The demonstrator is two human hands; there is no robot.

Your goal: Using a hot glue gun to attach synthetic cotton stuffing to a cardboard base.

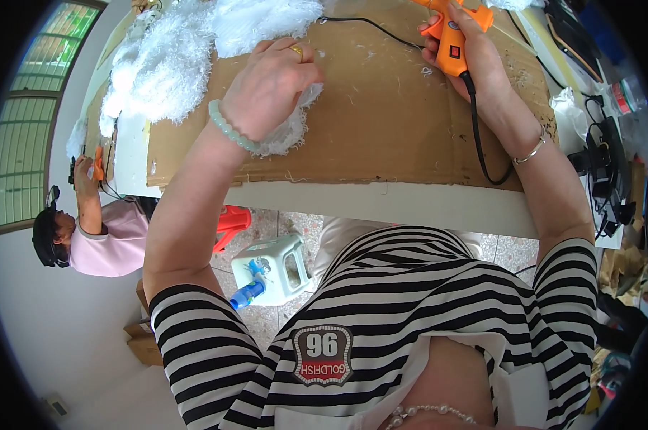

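Observation:
My right hand (474, 68) grips an orange glue gun (451, 39) over the brown cardboard sheet (381, 122) that covers the table. Its black cord (478, 136) runs down past my wrist, which wears a thin bangle. My left hand (270, 86), with a gold ring and a pale green bead bracelet, presses down on a piece of white fluffy material (291, 129) lying on the cardboard. A large heap of the same white fluff (173, 57) lies at the far left of the table.
Another person (94, 236) in a pink top works at the left end of the table with an orange tool. Under the table stand a white plastic stool (273, 269) and a red stool (232, 221). Black cables and devices (603, 172) crowd the right edge.

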